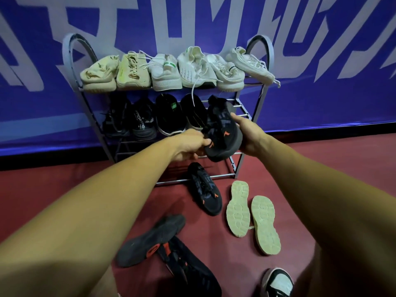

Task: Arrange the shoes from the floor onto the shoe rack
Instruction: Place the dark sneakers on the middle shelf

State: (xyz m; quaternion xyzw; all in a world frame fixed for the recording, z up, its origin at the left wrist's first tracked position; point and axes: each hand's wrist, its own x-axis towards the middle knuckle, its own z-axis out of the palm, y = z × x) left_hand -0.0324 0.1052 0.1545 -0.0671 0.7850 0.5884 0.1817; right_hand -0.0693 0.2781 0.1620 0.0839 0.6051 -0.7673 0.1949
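The person holds a black shoe with orange marks in front of the shoe rack, at the right end of its middle shelf, where there is a free place beside four dark shoes. Both hands are clamped on it: the left hand pinches the upper near the laces, and the right hand cups the sole from the other side. The shoe looks light, with a soft fabric upper that can fold and a stiffer sole, so the sole and heel seem the better places to take hold. A white lace hangs down from the rack's top shelf, close to the free place, and could catch. On the floor before the rack lie the partner shoe, two pale shoes with soles up, and two more dark shoes farther from the rack
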